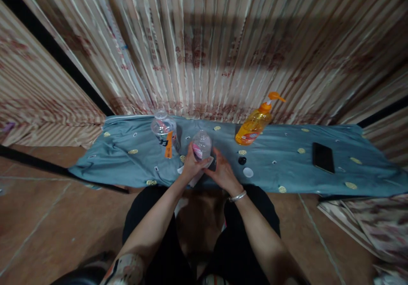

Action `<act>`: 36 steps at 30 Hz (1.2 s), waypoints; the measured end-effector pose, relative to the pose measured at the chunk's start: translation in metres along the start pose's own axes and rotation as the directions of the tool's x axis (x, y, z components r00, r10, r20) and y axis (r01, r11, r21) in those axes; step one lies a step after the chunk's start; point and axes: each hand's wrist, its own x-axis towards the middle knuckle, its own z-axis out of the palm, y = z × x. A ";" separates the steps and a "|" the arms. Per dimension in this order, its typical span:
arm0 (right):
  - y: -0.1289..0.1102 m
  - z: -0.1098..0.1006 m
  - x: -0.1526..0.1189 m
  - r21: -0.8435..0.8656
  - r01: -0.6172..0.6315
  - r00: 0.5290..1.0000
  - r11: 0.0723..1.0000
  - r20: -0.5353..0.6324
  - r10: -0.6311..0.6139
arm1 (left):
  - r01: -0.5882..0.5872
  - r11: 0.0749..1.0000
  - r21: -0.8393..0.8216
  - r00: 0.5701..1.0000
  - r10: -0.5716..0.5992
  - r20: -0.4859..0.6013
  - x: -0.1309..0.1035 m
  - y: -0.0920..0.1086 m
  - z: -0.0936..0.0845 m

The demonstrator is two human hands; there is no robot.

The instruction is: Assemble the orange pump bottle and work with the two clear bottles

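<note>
A small clear plastic bottle point(202, 142) with a pink-marked label stands uncapped on the cloth in front of me. My left hand point(192, 166) is closed around its left side and lower part. A white piece, which looks like tissue point(196, 178), is bunched under the fingers at the bottle's base. From the right, my right hand point(224, 173) curves in with its thumb on the tissue and its fingers beside the bottle; its exact grip is partly hidden. A larger clear bottle point(162, 128) with an orange and black label, also uncapped, is to the left.
An orange pump bottle point(253, 126) stands at the back right. Near my right hand lie a black cap point(242, 161) and a white disc point(248, 172). A phone point(323, 157) rests farther right on the blue cloth point(287, 157). Pleated curtains point(210, 42) hang behind.
</note>
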 end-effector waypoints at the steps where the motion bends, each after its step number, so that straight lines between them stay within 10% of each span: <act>1: 0.006 -0.010 -0.006 -0.038 0.008 1.000 0.999 -0.001 -0.008 | 0.014 1.000 0.010 1.000 -0.014 -0.006 0.001 0.000 0.001; 9: 0.060 -0.098 -0.031 -0.338 -0.268 0.963 0.902 -0.108 0.246 | 0.102 0.989 0.111 0.995 -0.104 0.013 0.002 -0.002 0.001; 22: 0.043 -0.094 0.027 -0.677 -0.078 0.880 0.731 0.298 0.370 | 0.107 0.988 0.110 0.994 -0.110 0.024 0.000 0.003 0.002; 28: -0.005 -0.121 0.052 -0.301 0.115 0.982 0.947 0.177 -0.063 | 0.083 0.996 0.026 0.996 -0.084 0.019 -0.003 0.006 0.001; 36: -0.106 -0.142 0.100 -0.284 0.490 0.837 0.824 0.416 -0.355 | 0.053 0.998 -0.039 0.999 -0.053 0.004 -0.005 0.006 0.008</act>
